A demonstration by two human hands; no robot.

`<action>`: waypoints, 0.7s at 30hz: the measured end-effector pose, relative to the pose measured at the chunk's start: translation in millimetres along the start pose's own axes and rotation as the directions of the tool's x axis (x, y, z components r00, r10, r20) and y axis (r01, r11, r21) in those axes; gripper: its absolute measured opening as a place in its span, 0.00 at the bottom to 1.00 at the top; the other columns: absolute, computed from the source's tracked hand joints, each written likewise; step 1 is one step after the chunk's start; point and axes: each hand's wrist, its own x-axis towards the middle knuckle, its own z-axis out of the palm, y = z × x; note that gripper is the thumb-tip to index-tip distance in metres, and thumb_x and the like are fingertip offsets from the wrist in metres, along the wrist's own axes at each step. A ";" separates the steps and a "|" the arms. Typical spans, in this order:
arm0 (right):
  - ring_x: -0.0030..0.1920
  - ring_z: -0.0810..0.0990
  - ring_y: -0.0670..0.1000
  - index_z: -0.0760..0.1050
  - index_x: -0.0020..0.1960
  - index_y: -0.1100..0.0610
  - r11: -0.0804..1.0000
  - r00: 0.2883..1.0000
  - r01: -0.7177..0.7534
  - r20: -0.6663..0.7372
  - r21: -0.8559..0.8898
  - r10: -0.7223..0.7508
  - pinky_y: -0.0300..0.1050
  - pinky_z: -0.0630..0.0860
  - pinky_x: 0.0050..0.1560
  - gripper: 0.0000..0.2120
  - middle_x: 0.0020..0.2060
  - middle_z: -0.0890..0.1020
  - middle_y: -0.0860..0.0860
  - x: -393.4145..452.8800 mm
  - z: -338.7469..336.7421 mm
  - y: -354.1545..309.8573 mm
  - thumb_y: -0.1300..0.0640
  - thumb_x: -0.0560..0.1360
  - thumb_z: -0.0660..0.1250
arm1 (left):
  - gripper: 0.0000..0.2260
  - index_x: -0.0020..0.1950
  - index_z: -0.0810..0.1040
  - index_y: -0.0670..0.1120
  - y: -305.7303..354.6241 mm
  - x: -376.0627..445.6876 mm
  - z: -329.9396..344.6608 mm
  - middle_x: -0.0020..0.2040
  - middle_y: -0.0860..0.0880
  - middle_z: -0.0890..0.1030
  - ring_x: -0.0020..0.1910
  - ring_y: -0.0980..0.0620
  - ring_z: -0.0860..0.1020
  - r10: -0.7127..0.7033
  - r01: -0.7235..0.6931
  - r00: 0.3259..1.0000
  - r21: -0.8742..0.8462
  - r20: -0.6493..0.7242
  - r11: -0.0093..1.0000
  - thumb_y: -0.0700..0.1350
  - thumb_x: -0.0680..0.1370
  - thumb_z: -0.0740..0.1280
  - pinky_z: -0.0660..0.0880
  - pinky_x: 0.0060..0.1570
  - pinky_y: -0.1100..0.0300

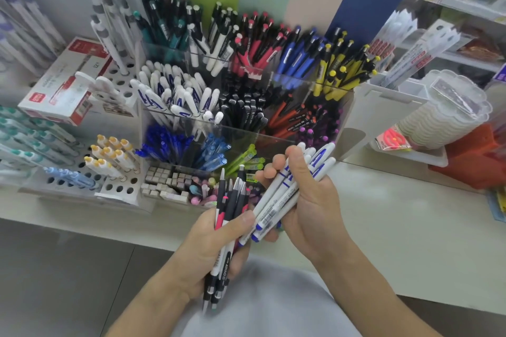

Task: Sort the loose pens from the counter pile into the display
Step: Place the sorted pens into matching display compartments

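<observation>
While held, four white pens (284,194), mixed bundle (228,216)

Pale counter (383,216), clear pen display (246,107), red/white box (65,85), holed pen racks (120,186)

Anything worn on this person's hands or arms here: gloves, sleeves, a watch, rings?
Nothing shows. The left hand and right hand are bare, without gloves, rings or a watch. Both forearms are uncovered as far as the frame's edge. A light grey garment lies below them.
</observation>
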 end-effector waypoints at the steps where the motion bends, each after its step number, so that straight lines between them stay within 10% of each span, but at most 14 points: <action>1: 0.35 0.78 0.52 0.80 0.34 0.51 0.990 0.998 0.043 -0.048 -0.132 -0.050 0.49 0.78 0.41 0.15 0.32 0.78 0.52 0.5 0.2 2.3 0.46 0.77 0.67 | 0.21 0.49 0.80 0.35 0.6 -0.4 1.9 0.28 0.46 0.79 0.18 0.55 0.66 0.009 -0.009 1.000 -0.041 0.016 0.999 0.53 0.73 0.70 0.63 0.19 0.67; 8: 0.31 0.75 0.49 0.75 0.36 0.61 0.863 0.948 0.181 -0.149 -0.472 -0.281 0.43 0.75 0.33 0.13 0.29 0.76 0.52 -0.3 -0.1 3.2 0.57 0.74 0.75 | 0.33 0.53 0.79 0.41 -2.7 -0.8 5.1 0.36 0.40 0.76 0.21 0.49 0.71 0.027 -0.047 0.996 -0.234 -0.084 0.971 0.56 0.56 0.85 0.66 0.19 0.65; 16: 0.21 0.71 0.54 0.77 0.33 0.59 0.806 0.988 0.116 0.153 -0.581 -0.032 0.40 0.67 0.21 0.13 0.27 0.80 0.60 14.4 -10.6 -23.6 0.59 0.74 0.75 | 0.15 0.43 0.80 0.46 5.3 -4.6 -6.1 0.31 0.40 0.74 0.22 0.46 0.73 0.108 -0.113 0.983 -0.024 -0.146 0.993 0.48 0.62 0.80 0.66 0.22 0.65; 21: 0.19 0.69 0.53 0.77 0.35 0.68 0.800 0.960 0.278 0.122 -0.532 -0.253 0.39 0.65 0.20 0.15 0.25 0.79 0.60 27.2 22.4 -40.7 0.60 0.75 0.74 | 0.23 0.50 0.80 0.44 27.5 -7.8 -17.8 0.29 0.43 0.76 0.21 0.52 0.71 0.174 -0.195 0.967 -0.101 -0.185 0.976 0.56 0.64 0.82 0.66 0.19 0.66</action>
